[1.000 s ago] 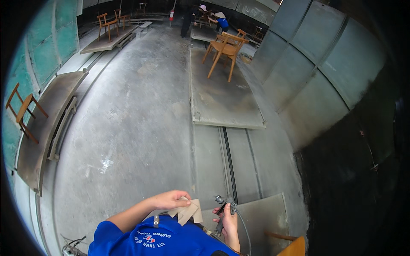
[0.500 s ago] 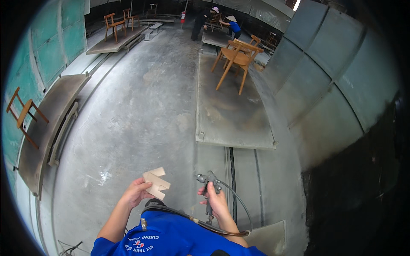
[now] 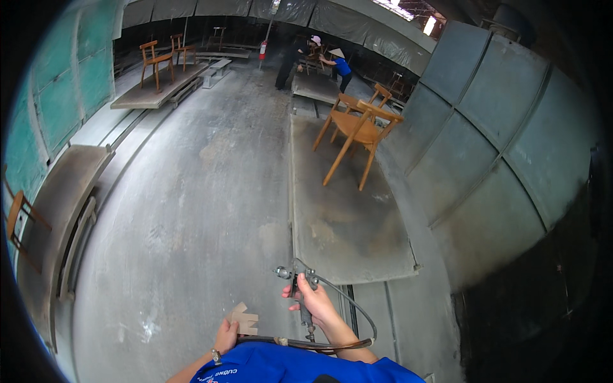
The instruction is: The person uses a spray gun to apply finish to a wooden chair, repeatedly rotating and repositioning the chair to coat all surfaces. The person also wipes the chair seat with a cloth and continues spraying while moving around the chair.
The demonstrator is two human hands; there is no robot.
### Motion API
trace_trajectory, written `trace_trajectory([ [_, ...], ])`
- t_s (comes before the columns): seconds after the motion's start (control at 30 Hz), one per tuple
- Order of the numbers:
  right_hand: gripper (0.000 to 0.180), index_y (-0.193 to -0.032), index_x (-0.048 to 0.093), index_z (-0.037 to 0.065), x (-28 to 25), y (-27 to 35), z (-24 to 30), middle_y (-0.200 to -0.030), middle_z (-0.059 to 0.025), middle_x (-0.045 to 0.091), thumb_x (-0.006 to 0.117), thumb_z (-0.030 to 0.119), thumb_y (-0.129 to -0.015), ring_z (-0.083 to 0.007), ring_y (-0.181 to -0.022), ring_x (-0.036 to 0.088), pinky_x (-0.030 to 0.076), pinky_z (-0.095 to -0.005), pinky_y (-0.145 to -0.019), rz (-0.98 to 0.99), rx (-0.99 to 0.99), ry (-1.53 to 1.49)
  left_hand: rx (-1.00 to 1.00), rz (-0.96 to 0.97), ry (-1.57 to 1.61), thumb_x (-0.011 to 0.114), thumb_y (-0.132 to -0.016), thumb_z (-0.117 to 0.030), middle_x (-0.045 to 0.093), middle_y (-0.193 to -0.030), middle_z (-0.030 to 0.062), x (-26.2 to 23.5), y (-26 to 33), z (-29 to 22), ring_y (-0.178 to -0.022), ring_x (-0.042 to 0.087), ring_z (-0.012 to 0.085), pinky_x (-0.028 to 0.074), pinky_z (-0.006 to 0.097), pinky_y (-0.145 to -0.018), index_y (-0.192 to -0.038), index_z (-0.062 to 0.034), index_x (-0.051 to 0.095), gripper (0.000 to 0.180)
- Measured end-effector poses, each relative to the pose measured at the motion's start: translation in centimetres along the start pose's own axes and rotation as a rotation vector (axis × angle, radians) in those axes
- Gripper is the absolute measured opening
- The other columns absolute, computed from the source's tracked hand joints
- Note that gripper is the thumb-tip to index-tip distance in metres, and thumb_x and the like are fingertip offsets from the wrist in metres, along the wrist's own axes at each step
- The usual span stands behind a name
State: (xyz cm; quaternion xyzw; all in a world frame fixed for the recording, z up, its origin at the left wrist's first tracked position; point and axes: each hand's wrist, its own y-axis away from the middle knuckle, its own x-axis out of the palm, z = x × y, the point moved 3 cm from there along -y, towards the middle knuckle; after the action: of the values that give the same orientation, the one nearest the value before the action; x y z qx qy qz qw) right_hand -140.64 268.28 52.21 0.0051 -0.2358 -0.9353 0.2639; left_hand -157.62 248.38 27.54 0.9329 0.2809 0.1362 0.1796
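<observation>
Head view: person w/ spray gun & wood piece on grey shop floor.
Wooden chair on a low platform at 1 o'clock. Right hand at 6, forearm angled up, fist wrapped round spray gun; hose loops below. Left hand at 7 pinches small wood piece.

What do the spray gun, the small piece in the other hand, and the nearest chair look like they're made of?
Spray gun: probably metal, grey with a dull shine, and a dark flexible hose.
Small piece: pale and flat with cut edges, perhaps bare wood or cardboard; unclear.
Nearest chair: wood, with an even orange-brown tone and slim turned legs.
</observation>
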Motion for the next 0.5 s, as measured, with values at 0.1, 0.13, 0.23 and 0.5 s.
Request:
trace_trajectory([
  [0.1, 0.05, -0.121, 0.057, 0.003, -0.7, -5.1, 2.7, -0.105, -0.0121, 0.069, 0.047, 0.049, -0.105, -0.0218, -0.099, 0.069, 0.059, -0.0323, -0.065, -0.07, -0.018, -0.06, 0.12, -0.075, -0.153, 0.05, -0.103, -0.022, 0.067, -0.105, 0.0116, -0.2, -6.0, -4.7, -0.083, 0.067, 0.0189, 0.055, 0.033, -0.068, -0.129, 0.0006, 0.052, 0.035],
  [0.13, 0.049, -0.122, 0.057, 0.004, -1.1, -6.5, 3.1, -0.105, -0.0116, 0.069, 0.046, 0.049, -0.105, -0.0218, -0.1, 0.069, 0.058, -0.0322, -0.066, -0.104, -0.022, -0.098, 0.16, -0.029, -0.129, 0.05, -0.103, -0.022, 0.067, -0.103, 0.0112, 0.1, -7.7, -6.6, -0.081, 0.066, 0.0181, 0.055, 0.033, -0.067, -0.128, 0.0002, 0.052, 0.034],
  [0.23, 0.048, -0.123, 0.056, 0.004, -2.7, -10.8, 3.8, -0.105, -0.0116, 0.069, 0.046, 0.048, -0.105, -0.0223, -0.1, 0.069, 0.058, -0.0321, -0.065, -0.181, 0.018, -0.189, 0.122, 0.009, -0.205, 0.051, -0.103, -0.024, 0.065, -0.098, 0.0099, 1.8, -13.0, -12.6, -0.077, 0.064, 0.016, 0.053, 0.031, -0.064, -0.124, -0.0009, 0.052, 0.031],
  [0.5, 0.05, -0.126, 0.055, 0.008, -10.3, -25.4, 6.3, -0.101, -0.0108, 0.07, 0.044, 0.052, -0.105, -0.0231, -0.095, 0.07, 0.056, -0.0343, -0.066, -0.314, 0.056, -0.347, 0.022, 0.189, -0.263, 0.046, -0.106, -0.024, 0.06, -0.093, 0.0057, 12.7, -31.5, -25.6, -0.065, 0.052, 0.0085, 0.043, 0.025, -0.053, -0.135, -0.0049, 0.045, 0.035],
])
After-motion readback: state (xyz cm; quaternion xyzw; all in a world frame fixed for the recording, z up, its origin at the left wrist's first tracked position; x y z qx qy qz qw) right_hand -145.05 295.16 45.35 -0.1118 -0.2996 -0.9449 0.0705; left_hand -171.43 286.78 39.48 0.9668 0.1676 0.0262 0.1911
